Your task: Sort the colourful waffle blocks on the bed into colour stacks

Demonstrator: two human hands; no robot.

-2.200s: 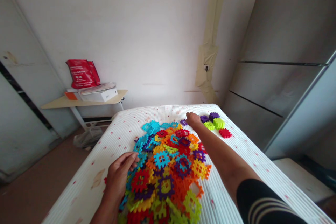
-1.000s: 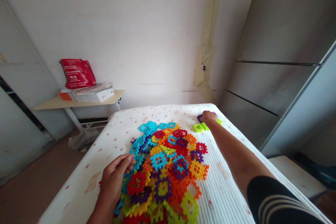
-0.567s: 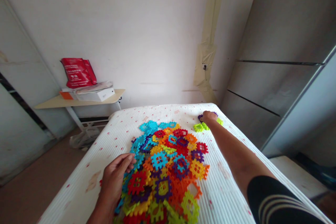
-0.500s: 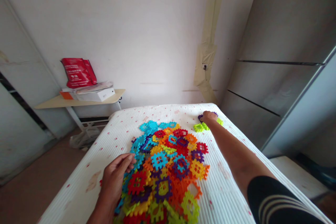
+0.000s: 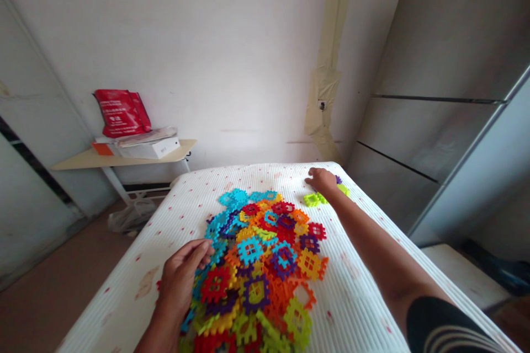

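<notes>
A heap of toothed plastic building pieces, in red, orange, yellow, lime, blue and purple, lies on the white quilted cover. My left hand is at the heap's left edge beside blue pieces, thumb and fingers pressed together; what they hold, if anything, is hidden. Far right on the cover, my right hand is over a small separate group, its thumb and forefinger apart and nothing seen between them. Lime pieces show in front of that hand, and a bit of a purple piece peeks out behind it.
The white cover with red specks drapes a bed-like surface. On the left, a small table bears a red bag and a white box. A grey cabinet stands close on the right.
My right hand has shifted slightly left and its thumb and forefinger have spread, covering most of the purple pieces. My left hand stays almost still. The view has moved a little.
</notes>
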